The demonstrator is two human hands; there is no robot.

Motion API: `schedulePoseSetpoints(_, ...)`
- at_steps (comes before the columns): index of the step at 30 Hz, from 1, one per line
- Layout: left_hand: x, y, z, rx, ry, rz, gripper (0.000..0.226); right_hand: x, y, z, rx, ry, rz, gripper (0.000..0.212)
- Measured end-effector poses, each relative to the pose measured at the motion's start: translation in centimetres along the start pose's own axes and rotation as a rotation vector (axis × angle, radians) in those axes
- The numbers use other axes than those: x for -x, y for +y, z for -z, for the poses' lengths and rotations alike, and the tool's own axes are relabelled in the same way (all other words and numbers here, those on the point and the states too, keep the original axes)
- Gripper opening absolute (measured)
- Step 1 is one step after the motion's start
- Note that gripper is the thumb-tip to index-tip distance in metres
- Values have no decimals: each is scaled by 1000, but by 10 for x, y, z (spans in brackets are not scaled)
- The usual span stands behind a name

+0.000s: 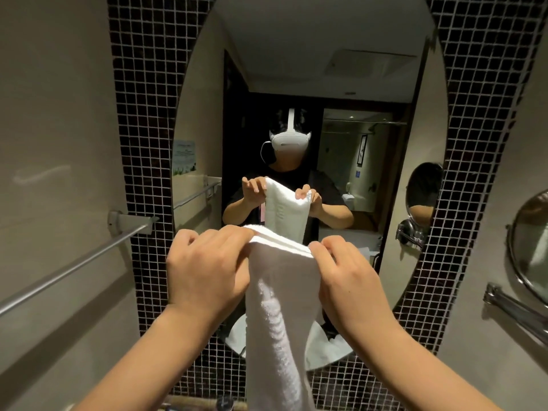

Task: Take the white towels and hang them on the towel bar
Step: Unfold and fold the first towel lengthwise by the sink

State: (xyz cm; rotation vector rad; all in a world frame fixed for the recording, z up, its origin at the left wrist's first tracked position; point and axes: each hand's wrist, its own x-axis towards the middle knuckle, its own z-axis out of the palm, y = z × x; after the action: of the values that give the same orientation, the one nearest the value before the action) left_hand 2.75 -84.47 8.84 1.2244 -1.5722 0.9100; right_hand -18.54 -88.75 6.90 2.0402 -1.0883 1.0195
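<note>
At the centre of the frame both hands hold up a folded white towel (pixel 281 307) by its top edge. The left hand (pixel 204 268) pinches the upper left corner, the right hand (pixel 347 271) the upper right, and the cloth hangs straight down between the forearms. The towel bar (pixel 68 269) runs bare along the wall at left, apart from the towel. An oval mirror (pixel 296 69) behind reflects the scene; the small notice in it is too blurred to read.

towel bar (pixel 74 266) on left wall, bare, running out from its bracket (pixel 117 222) beside the tiled strip (counter edge at bottom too dark to read).
</note>
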Motion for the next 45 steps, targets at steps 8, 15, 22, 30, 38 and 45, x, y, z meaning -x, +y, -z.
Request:
schedulePoseSetpoints(8, 2, -6, -12, -2, -177, 77, 29, 5, 9, -3, 83, -71, -9, 26)
schedulePoseSetpoints(15, -3, 2, -7, 79, -92, 91, 21, -4, 16, 14, -35, 37, -10, 14)
schedulePoseSetpoints(22, 0, 0, -10, -9, -94, 99, 38, -1, 13, 12, -169, 53, -21, 26)
schedulePoseSetpoints(30, 18, -12, -16, 79, -45, -92, 22, 2, 19, 4, 69, -52, 22, 30)
schedulePoseSetpoints(38, 19, -9, -9, 195, -165, 49, 32, 7, 4, 13, -64, -190, 30, 15)
schedulePoseSetpoints(45, 21, -2, -11, 372, -221, 219, 29, 10, -4, 24, -103, -231, 102, 31)
